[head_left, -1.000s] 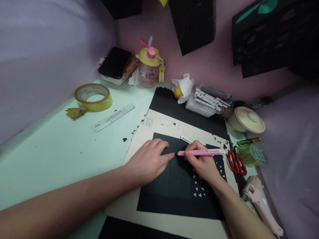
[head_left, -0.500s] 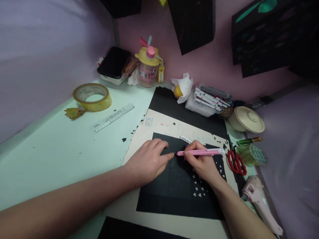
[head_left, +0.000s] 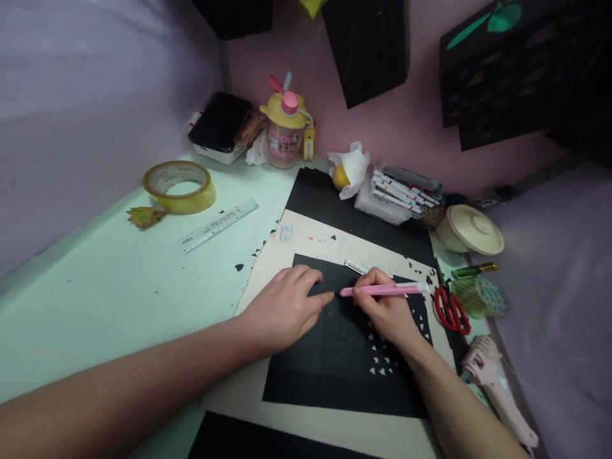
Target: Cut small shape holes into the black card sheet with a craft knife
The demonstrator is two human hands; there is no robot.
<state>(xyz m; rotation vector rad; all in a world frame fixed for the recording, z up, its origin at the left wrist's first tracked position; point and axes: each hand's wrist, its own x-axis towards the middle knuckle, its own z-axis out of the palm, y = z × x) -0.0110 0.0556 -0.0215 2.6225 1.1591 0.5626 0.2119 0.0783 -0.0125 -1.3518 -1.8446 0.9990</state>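
A black sheet [head_left: 306, 376] with small star and triangle holes at its right side lies on a larger white board [head_left: 248, 392]. My left hand [head_left: 287, 309] rests on the sheet's upper left, fingers spread and holding nothing. Its outstretched finger reaches the tip of a pink pen-shaped craft knife [head_left: 382, 290]. Closed around the knife like a pen, my right hand [head_left: 382, 312] rests on the sheet, and the knife lies nearly level with its tip to the left. The tip is too small to see clearly. Just behind my right hand lies a silver-white pen-like tool [head_left: 354, 267].
Left are a clear ruler [head_left: 218, 226] and a tape roll [head_left: 179, 186]. Behind stand a yellow-lidded cup [head_left: 283, 137] and a case of markers [head_left: 399, 194]. Red-handled scissors [head_left: 450, 310], green tape [head_left: 480, 296], a lidded bowl [head_left: 471, 229] and a glue gun [head_left: 497, 389] line the right.
The view has shifted slightly. Both hands and the craft knife stay in nearly the same place on the black sheet.
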